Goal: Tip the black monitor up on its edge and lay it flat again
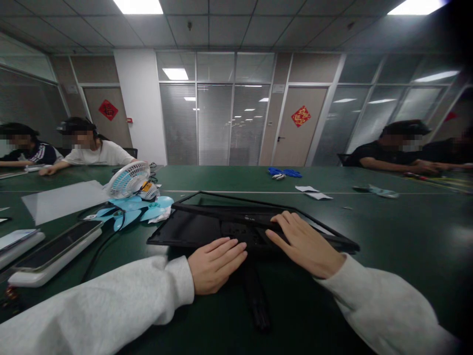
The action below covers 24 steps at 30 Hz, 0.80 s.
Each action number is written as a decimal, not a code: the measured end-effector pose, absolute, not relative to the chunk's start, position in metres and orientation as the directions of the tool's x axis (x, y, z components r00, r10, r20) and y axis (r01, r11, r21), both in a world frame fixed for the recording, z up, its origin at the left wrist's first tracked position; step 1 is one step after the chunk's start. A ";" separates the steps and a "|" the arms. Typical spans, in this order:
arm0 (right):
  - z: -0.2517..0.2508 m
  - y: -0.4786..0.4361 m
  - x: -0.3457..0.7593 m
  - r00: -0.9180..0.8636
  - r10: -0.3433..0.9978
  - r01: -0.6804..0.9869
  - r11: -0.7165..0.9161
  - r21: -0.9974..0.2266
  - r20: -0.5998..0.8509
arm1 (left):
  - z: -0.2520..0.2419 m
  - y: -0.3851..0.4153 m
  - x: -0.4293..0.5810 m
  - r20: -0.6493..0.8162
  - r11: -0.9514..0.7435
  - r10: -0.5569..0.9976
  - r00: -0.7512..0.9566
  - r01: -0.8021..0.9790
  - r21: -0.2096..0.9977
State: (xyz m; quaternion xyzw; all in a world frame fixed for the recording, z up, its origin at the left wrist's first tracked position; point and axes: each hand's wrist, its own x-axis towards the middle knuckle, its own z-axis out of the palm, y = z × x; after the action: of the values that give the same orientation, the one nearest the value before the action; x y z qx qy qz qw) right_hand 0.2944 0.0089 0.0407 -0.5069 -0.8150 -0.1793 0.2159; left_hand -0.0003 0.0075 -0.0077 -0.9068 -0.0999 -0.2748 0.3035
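While both my palms lie flat, my left hand [216, 264] rests with its fingers pressed together on the near edge of the black panel [192, 229]. The panel lies flat on the green table [388, 231] at the centre of the frame. My right hand [305, 244] lies on it too, fingers slightly spread. A small fan [129, 180] stands left of centre, near the panel's left corner.
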 end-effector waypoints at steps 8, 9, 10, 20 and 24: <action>0.050 0.006 0.292 -0.382 0.687 0.911 0.394 0.126 0.618 | -0.005 0.006 0.001 0.570 -0.782 0.012 0.822 0.363 -0.507; 0.051 0.005 0.292 -0.382 0.669 0.911 0.386 0.141 0.638 | -0.004 0.005 0.001 0.570 -0.771 0.004 0.822 0.366 -0.521; 0.052 0.004 0.293 -0.386 0.649 0.910 0.383 0.157 0.655 | -0.004 0.004 0.001 0.570 -0.757 -0.008 0.822 0.367 -0.541; 0.042 0.005 0.289 -0.443 0.604 0.886 0.405 0.224 0.662 | 0.001 -0.004 0.003 0.585 -0.633 -0.031 0.810 0.437 -0.639; 0.041 0.004 0.288 -0.454 0.573 0.882 0.397 0.253 0.683 | 0.001 -0.003 0.004 0.587 -0.657 0.049 0.808 0.469 -0.590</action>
State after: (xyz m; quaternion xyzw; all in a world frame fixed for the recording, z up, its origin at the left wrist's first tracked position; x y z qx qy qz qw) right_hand 0.2880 0.0038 0.0415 -0.4567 -0.7963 -0.3045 0.2541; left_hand 0.0036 -0.0029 0.0013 -0.8688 -0.1492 -0.2716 0.3863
